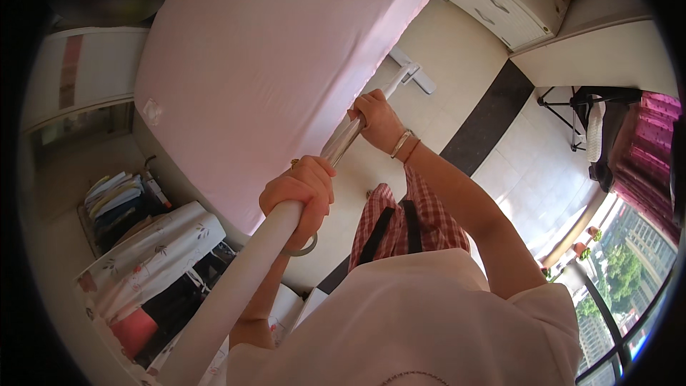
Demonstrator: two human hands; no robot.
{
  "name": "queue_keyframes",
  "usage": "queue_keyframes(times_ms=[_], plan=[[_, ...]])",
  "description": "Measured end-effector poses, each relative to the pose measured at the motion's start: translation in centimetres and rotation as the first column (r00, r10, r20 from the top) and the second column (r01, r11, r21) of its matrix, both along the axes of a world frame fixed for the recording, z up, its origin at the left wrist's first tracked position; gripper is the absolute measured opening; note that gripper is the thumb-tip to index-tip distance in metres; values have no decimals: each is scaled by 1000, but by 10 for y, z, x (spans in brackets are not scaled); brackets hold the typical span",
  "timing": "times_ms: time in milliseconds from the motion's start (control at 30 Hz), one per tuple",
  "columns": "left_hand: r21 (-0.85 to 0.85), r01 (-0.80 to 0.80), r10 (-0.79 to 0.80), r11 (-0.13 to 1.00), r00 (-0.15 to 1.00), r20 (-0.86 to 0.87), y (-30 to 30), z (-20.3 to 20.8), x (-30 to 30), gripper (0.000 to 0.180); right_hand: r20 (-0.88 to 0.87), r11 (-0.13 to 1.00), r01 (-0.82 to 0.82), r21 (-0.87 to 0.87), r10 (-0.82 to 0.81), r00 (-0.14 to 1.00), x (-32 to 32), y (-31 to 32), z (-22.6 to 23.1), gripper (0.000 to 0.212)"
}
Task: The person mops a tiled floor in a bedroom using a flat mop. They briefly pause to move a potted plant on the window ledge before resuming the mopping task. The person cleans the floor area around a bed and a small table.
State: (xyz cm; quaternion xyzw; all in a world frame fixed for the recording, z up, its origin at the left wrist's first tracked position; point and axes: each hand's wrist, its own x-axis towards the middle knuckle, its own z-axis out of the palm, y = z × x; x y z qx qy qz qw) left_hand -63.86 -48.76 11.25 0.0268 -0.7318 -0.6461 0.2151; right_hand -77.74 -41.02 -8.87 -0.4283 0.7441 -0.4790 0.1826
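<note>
A long white mop handle (286, 236) runs diagonally from the lower left of the view up toward the middle, where it narrows into a shiny metal section and ends in a flat white mop head (413, 76) resting on the pale tiled floor (457, 50), just beside the edge of the bed. The left hand (300, 189) is wrapped tight around the thick white part of the handle, fingers curled fully over it. The right hand (375, 120) grips the metal section farther down the pole — closed around it as well, with bracelets on the wrist. The two hands are apart along the shaft, the right one nearer the mop head.

Below the hands show the person's pink top and red checked trousers. To the left of the pole lies a bed with a pink sheet (279, 50), filling most of the upper middle. A dark strip of tile (486, 121) crosses the floor to the right of the right forearm. A white chest of drawers (500, 0) stands at the upper right. At the lower left a floral cloth (153, 250) drapes over piled things, with stacked folded fabrics (114, 196) behind it. On the far right — a dark folding rack (579, 111), a magenta curtain (654, 150) and a window onto trees and buildings.
</note>
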Motion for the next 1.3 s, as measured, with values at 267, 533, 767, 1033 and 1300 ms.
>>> queue_keyframes(times_ms=[267, 533, 767, 1033, 1300], plan=[[51, -176, 178, 983, 983, -39, -10, -106, -117, 20, -83, 951, 45, 305, -21, 996, -155, -18, -71, 7], [122, -276, 279, 954, 960, -11, -4, -119, -65, 18, -121, 939, -201, 279, 242, 963, -137, -27, -131, 20], [196, -548, 537, 813, 836, 111, 15, -55, 51, 15, 138, 975, -186, 119, 169, 976, 34, -23, -82, 10], [177, -459, 435, 871, 886, 159, -6, -104, 13, 24, 104, 966, -241, 93, 232, 967, -3, -41, -90, 11], [189, -375, 382, 907, 924, 1, 6, -115, -21, 20, -75, 957, -230, 174, 246, 966, -89, -26, -140, 12]])
